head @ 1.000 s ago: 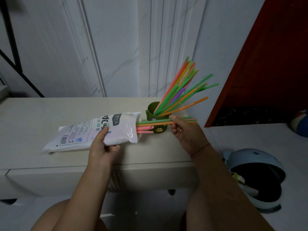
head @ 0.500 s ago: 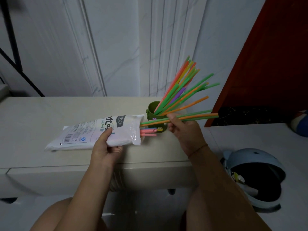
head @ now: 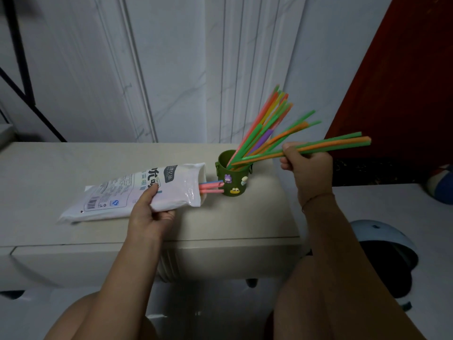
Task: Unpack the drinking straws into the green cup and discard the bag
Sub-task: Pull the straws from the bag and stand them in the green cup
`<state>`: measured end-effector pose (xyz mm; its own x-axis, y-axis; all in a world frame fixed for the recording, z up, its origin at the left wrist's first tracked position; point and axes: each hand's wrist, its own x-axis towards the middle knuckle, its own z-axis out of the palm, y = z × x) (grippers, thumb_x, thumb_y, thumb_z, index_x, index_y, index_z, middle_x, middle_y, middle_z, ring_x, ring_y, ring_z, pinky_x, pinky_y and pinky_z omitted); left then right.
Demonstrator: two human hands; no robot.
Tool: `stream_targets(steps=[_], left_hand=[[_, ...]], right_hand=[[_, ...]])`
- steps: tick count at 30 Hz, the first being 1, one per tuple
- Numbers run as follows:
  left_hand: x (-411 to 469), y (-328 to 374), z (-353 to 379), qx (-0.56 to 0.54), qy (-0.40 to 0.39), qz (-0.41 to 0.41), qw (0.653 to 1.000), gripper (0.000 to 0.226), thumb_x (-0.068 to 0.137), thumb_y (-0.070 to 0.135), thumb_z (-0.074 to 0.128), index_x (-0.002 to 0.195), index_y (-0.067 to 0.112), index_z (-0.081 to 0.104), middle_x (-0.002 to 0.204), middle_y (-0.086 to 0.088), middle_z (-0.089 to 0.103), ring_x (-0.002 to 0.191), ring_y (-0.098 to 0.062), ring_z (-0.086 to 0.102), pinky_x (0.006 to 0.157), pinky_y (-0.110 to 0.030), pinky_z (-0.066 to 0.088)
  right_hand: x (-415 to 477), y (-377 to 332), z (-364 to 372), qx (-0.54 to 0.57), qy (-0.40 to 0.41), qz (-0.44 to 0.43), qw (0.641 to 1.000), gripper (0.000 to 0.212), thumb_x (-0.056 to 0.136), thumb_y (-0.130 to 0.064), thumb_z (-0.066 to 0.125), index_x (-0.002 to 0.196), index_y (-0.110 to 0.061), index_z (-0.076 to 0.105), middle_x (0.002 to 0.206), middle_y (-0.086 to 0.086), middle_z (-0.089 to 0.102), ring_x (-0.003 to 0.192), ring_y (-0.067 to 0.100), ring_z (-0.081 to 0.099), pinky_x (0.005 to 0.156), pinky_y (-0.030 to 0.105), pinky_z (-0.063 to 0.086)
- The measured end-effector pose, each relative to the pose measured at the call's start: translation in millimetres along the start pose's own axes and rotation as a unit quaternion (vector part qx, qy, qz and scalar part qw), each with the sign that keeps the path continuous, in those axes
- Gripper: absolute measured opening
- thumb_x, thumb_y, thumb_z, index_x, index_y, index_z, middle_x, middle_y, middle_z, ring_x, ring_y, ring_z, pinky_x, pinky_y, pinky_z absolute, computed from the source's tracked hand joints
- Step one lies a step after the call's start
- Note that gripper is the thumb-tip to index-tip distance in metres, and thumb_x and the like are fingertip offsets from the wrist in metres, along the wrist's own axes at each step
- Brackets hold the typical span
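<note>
On surface [head: 73, 163], left hand [head: 149, 214] grips floppy, likely slick bag [head: 117, 195] near its mouth; right hand [head: 308, 165] pinches light, bendy straws [head: 348, 142] mid-length.

Head-worn camera; faces forward and down, near the cabinet top [head: 61, 168].

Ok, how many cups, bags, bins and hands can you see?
Cup: 1
Bag: 1
Bin: 1
Hands: 2, the left hand holding the bag, the right hand holding straws
Total: 5
</note>
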<state>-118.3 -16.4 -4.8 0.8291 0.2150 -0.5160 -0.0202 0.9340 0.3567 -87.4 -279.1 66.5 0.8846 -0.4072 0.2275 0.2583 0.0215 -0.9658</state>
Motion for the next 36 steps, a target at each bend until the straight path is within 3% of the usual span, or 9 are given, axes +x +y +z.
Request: stream_targets(steps=[3,6,8,15,19,25,28,32,36], left_hand=[[-1.0,-0.8,1.7,0.002,0.0,-0.006,1.0,0.023,0.084,0.001,0.064,0.102,0.015,0.067,0.1,-0.001,0.074,0.1,-0.016,0.069,0.087,-0.038,0.055],[-3.3,-1.3,3.0,0.008,-0.01,-0.012,1.0,0.02,0.084,0.001,0.063,0.098,0.015,0.067,0.087,-0.003,0.076,0.088,-0.017,0.072,0.071,-0.039,0.06],[-2.9,-1.0,2.9,0.013,-0.012,-0.012,1.0,0.018,0.084,0.001,0.063,0.096,0.014,0.067,0.085,-0.003,0.075,0.076,-0.018,0.073,0.058,-0.037,0.06],[-0.9,-1.1,2.4,0.012,-0.016,-0.018,1.0,0.018,0.084,0.002,0.063,0.097,0.014,0.067,0.085,-0.003,0.076,0.076,-0.018,0.073,0.056,-0.037,0.059],[-2.1,-2.2,4.4,0.011,-0.03,-0.009,0.999,0.017,0.085,0.002,0.062,0.098,0.013,0.066,0.084,-0.004,0.076,0.077,-0.018,0.074,0.066,-0.039,0.06],[-6.8,-7.1,10.2,0.007,-0.049,-0.008,0.999,0.016,0.085,0.002,0.062,0.095,0.013,0.066,0.084,-0.004,0.076,0.085,-0.017,0.073,0.077,-0.042,0.057],[-7.4,-7.0,9.8,0.006,-0.051,-0.002,0.999,0.017,0.085,0.002,0.062,0.098,0.013,0.066,0.086,-0.005,0.076,0.089,-0.017,0.071,0.079,-0.045,0.056],[-7.1,-8.5,7.9,0.019,-0.06,0.014,0.998,0.019,0.085,0.001,0.061,0.098,0.014,0.065,0.086,-0.004,0.076,0.083,-0.017,0.073,0.079,-0.044,0.056],[-8.0,-14.7,9.4,0.023,-0.063,0.017,0.998,0.023,0.085,-0.001,0.062,0.102,0.014,0.065,0.088,-0.005,0.076,0.091,-0.018,0.072,0.082,-0.044,0.056]], right_hand=[[1.5,9.1,13.7,-0.075,-0.037,0.003,0.996,0.011,0.083,-0.007,0.065,0.072,-0.008,0.066,0.059,0.005,0.061,0.044,0.003,0.059,0.051,0.018,0.053],[3.0,21.6,28.6,-0.119,-0.073,0.029,0.99,0.015,0.083,-0.011,0.066,0.086,0.004,0.069,0.06,0.006,0.062,0.042,0.001,0.059,0.052,0.016,0.054],[5.7,28.4,35.0,-0.127,-0.083,0.047,0.987,0.02,0.084,-0.011,0.065,0.09,0.007,0.068,0.06,0.006,0.062,0.04,0.0,0.058,0.052,0.015,0.053],[7.4,37.2,35.3,-0.065,-0.098,0.071,0.991,0.022,0.084,-0.001,0.063,0.1,0.013,0.059,0.07,0.009,0.062,0.046,0.001,0.062,0.05,0.013,0.052],[7.6,37.0,28.5,-0.05,-0.053,0.034,0.997,0.01,0.084,-0.005,0.064,0.089,0.004,0.06,0.064,0.007,0.062,0.044,0.0,0.061,0.053,0.013,0.053],[9.9,43.3,37.1,-0.084,-0.061,0.054,0.993,0.019,0.085,-0.006,0.063,0.086,0.013,0.062,0.063,0.012,0.06,0.041,-0.001,0.058,0.048,0.013,0.05],[3.2,44.7,34.7,-0.095,-0.077,0.105,0.987,0.025,0.086,-0.011,0.064,0.089,0.013,0.062,0.059,0.01,0.056,0.037,0.0,0.052,0.042,0.011,0.044],[-23.5,47.7,28.1,-0.088,-0.134,0.227,0.961,0.026,0.089,-0.025,0.06,0.072,-0.005,0.058,0.06,0.008,0.051,0.047,0.013,0.044,0.037,0.013,0.037],[-55.0,43.7,37.5,0.039,-0.228,0.288,0.929,0.023,0.093,-0.028,0.052,0.093,-0.006,0.058,0.073,0.008,0.055,0.051,0.012,0.049,0.042,0.019,0.04]])
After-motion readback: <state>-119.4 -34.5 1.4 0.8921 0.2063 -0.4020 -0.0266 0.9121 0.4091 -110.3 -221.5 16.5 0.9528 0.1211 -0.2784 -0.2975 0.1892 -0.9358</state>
